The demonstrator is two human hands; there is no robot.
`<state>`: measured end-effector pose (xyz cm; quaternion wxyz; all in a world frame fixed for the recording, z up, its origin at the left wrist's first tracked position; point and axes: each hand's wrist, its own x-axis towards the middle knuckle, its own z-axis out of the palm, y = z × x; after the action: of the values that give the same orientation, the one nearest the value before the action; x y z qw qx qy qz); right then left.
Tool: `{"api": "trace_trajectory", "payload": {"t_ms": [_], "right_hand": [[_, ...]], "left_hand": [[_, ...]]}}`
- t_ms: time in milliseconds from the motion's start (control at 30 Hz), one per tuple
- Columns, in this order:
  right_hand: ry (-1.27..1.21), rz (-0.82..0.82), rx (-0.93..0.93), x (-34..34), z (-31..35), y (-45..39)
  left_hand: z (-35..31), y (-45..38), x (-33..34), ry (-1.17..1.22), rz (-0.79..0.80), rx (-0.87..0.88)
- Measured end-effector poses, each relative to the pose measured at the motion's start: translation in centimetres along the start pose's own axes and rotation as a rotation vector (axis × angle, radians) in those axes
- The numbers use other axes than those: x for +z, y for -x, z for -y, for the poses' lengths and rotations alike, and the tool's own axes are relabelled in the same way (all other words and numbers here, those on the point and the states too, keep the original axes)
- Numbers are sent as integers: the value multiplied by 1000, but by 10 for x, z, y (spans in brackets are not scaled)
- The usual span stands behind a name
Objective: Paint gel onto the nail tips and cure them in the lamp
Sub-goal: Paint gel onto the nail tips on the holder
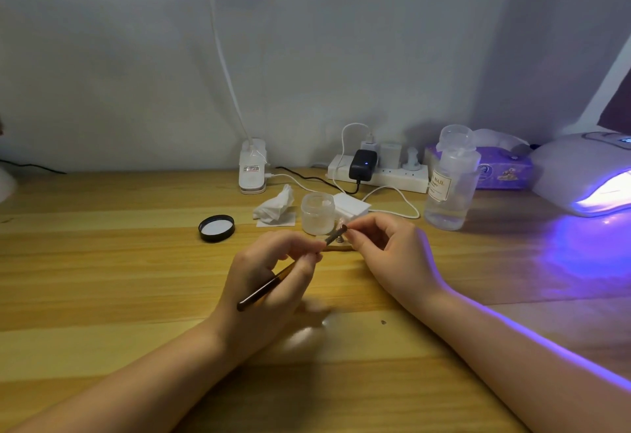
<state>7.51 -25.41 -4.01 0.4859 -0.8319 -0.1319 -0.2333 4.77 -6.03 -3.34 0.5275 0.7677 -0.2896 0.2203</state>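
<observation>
Now, left hand [269, 272]: fingers pinch a dark slim gel brush [290, 270].
Right hand [389, 248]: fingertips pinch a small clear nail tip [342, 221] against the bristles.
Lamp: white curing lamp [580, 173] glows violet, far right.

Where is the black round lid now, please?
In the head view, the black round lid lies flat on the wooden table, left of the crumpled white tissue and beyond the left hand.
</observation>
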Motion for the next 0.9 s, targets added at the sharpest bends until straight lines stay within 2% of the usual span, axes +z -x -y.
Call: {"api": "trace_trajectory", "payload": {"t_ms": [233,433,600,900], "right_hand": [[-61,15,21,-1,0,1],[-67,47,13,-1,-1,-1],[-83,53,34,-1,-3,-2],[-146,124,39,-2,0,-2]], "left_hand": [[0,0,1,18,-61,7],[4,-1,3,119,-13,-86],[6,0,0,229,-5,-87],[7,-1,2,266,-75,-110]]}}
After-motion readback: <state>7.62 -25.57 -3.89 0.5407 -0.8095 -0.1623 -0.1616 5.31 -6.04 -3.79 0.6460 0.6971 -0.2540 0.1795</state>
